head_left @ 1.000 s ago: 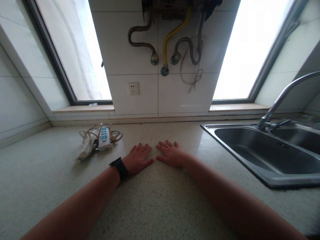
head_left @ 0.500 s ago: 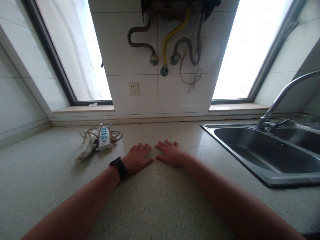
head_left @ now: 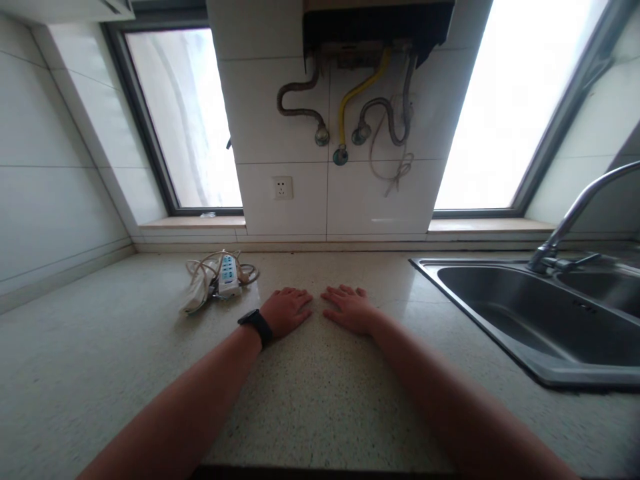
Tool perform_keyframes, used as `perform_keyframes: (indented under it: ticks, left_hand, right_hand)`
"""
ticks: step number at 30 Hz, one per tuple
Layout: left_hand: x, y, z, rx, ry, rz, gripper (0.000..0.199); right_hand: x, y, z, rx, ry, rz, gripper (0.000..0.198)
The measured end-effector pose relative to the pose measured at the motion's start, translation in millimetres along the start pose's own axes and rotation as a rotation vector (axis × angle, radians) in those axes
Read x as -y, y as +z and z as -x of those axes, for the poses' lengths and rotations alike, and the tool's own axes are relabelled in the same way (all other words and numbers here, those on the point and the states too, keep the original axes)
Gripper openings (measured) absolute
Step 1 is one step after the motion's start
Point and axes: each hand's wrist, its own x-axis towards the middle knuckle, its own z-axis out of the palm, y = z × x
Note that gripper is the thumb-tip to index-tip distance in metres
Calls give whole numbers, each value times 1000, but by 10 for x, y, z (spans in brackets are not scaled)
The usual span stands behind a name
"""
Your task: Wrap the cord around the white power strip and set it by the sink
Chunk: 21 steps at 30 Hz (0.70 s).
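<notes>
Tabletop (head_left: pixel 300 407) supports the left hand (head_left: pixel 284 313) and right hand (head_left: pixel 349 311), both laid flat and wide, just apart. A corded power strip (head_left: pixel 229 275) lies left of them, a sink (head_left: pixel 580 375) right.

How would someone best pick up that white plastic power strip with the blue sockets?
Probably grip the blue-socketed white plastic power strip by the long edges of its near end, coming from above and the near side. It lies socket-side up, and that end looks free, while thin beige looped cords crowd its far end.
</notes>
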Motion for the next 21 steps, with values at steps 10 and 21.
perform_keyframes:
  ticks: [10, 21]
  left_hand:
    - [-333, -50, 49, -90, 183, -225, 26]
    - [-586, 48, 41, -239, 359, -340, 19]
  right_hand:
    - [32, 39, 13, -70, 10, 26, 61]
    - [3, 94, 12, -79, 20, 24, 54]
